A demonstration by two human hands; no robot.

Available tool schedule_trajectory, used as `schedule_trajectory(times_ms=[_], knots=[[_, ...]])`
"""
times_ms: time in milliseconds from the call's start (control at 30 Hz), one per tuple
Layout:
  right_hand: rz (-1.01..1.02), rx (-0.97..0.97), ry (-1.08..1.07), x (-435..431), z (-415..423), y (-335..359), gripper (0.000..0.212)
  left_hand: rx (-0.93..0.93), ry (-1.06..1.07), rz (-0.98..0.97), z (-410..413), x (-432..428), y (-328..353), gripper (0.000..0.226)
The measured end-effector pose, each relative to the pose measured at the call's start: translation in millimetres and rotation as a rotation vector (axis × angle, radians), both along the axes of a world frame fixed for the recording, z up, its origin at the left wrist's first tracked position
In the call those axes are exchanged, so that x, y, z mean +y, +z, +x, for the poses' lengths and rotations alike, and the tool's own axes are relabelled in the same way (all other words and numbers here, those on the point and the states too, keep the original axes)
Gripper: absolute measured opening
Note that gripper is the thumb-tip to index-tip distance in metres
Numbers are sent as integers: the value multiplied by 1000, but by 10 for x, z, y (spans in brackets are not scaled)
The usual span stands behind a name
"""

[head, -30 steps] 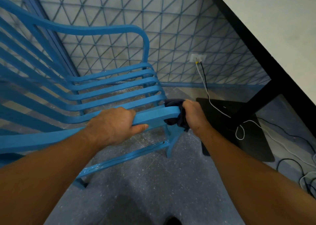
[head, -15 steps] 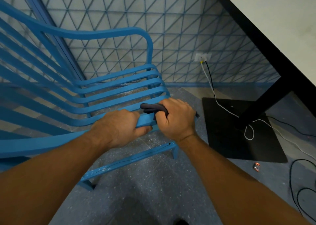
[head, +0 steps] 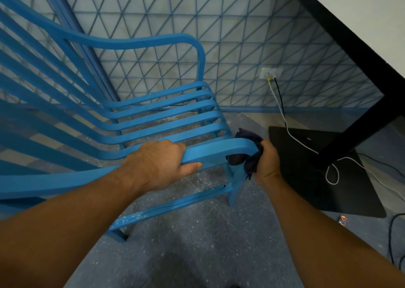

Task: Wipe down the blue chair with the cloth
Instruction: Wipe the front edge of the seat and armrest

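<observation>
Since half a second ago the right hand (head: 266, 160) has slid with the dark bunched cloth (head: 247, 156) from the top of the near armrest, close beside the left hand (head: 157, 162), out to the armrest's front bend. The two hands are now apart.

- Left hand: fingers curled over the near armrest (head: 214, 148) of the blue slatted chair (head: 153, 43), with the thumb along its outer edge, gripping it.
- Right hand: closed around the cloth, which wraps the down-curving front end of the armrest. Part of the cloth hangs below the fist.
- Chair: stands on the speckled grey floor (head: 197, 244). Its backrest is to the left and its front faces right. The armrests and seat slats run lengthwise from lower left to upper right.
- Edges: a blue lattice wall (head: 241, 35) sits just behind the far armrest. The black square base plate (head: 306, 189) of the white-topped bench (head: 341, 33) lies near the chair's front leg, with a strip of floor between them.
- A white cable (head: 291, 134) and a black one drop from the wall outlet (head: 270, 73) across the plate.
- Open floor lies in the foreground, below the arms.
</observation>
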State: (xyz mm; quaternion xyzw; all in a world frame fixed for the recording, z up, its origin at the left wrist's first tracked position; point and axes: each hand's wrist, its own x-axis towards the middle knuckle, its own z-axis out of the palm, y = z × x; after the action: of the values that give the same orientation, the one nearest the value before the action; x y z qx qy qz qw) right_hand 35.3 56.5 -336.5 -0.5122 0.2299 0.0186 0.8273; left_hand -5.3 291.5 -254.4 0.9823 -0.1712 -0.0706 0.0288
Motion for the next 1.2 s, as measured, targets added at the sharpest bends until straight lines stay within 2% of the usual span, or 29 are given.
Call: schedule_trajectory(times_ms=[67,167,267,367,400,467,533,667,767,833,1000,1200], knots=[[-1,30,1,14,5,-2,30,4,3,13,2,7,11,43],[-235,-11,31,25,-46,106,28,-10,-2,15,-7,-16,9,43],[-670,-109,167,150,-81,366,23,6,16,18,-11,-19,21,41],[-1300,-319,322,416,-150,600,17,42,54,23,-12,-37,60,41],[-1444,-361,330,508,-178,643,19,53,65,22,-16,-38,71,41],[-1555,-402,327,648,-226,678,28,68,76,20,-24,-43,82,41],[-1503,-435,291,700,-246,680,31,69,79,12,-28,-52,94,41],[-1049,-455,121,702,-247,673,29,23,43,5,-30,-29,95,44],[-869,-507,60,705,-314,675,29,-13,31,-14,-45,-19,64,46],[-869,-510,77,718,-378,699,26,-35,34,-5,-64,-18,59,48],[-1139,-532,205,656,-532,652,17,-175,13,-48,-160,5,70,50],[-1087,-494,172,623,-758,740,25,-462,-112,-334,-358,118,23,33]])
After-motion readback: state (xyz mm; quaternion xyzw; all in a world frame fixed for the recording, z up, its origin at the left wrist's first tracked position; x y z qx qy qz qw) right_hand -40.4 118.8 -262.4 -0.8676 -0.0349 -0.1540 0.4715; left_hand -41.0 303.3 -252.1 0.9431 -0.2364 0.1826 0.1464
